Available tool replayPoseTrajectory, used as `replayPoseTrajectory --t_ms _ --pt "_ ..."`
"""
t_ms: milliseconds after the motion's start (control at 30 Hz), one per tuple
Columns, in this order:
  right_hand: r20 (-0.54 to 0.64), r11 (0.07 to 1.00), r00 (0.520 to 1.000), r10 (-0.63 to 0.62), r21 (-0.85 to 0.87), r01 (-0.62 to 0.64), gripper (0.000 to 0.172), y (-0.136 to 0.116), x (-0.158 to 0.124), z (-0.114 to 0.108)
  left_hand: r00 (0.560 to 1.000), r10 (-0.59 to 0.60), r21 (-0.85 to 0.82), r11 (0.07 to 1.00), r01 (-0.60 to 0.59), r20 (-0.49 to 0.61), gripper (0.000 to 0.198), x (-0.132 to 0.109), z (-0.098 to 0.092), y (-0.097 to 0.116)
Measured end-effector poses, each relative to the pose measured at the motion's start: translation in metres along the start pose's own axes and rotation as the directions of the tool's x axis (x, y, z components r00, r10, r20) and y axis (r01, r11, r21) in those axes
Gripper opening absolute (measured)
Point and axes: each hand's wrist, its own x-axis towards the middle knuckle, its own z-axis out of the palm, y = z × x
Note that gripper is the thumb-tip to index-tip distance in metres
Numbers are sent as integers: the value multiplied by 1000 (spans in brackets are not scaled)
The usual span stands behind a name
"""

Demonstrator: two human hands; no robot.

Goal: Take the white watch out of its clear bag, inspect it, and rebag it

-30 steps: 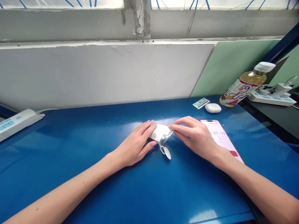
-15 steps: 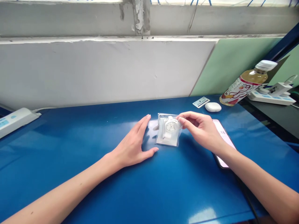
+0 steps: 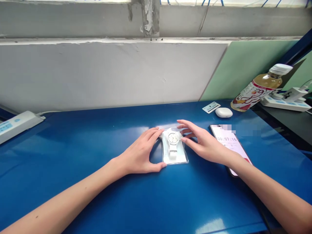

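Left hand [image 3: 138, 154]: thumb and fingers spread apart at the left edge of the clear pouch [image 3: 180, 158].
Right hand [image 3: 203, 143]: fingertips at the pouch's upper right side; pinch cannot be told.
White watch [image 3: 173, 138]: dial up, between the hands, in or on the pouch (unclear which).
Worktop [image 3: 122, 201]: blue, under the pouch.

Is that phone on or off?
On. The phone partly under the right arm has a lit screen reading 00:07:16.
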Motion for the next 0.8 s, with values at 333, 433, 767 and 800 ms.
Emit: replayPoseTrajectory --t_ms 333,433,767,800 --pt "304 895 951 -57 -406 183 86 0 -6 -6 997 -26 121 992 17 76 85 1 -3 3" --pt "314 896 948 -59 -402 189 83 1 -6 -4 993 6 135 991 -22 117 83 1 -4 3" --pt "353 859 930 -106 -438 265 73 0 -4 3 997 -2 123 992 -7 75 87 1 -2 2" --pt "350 856 930 -112 -441 269 72 0 -4 3 997 -2 121 993 -7 73 88 1 -2 3"
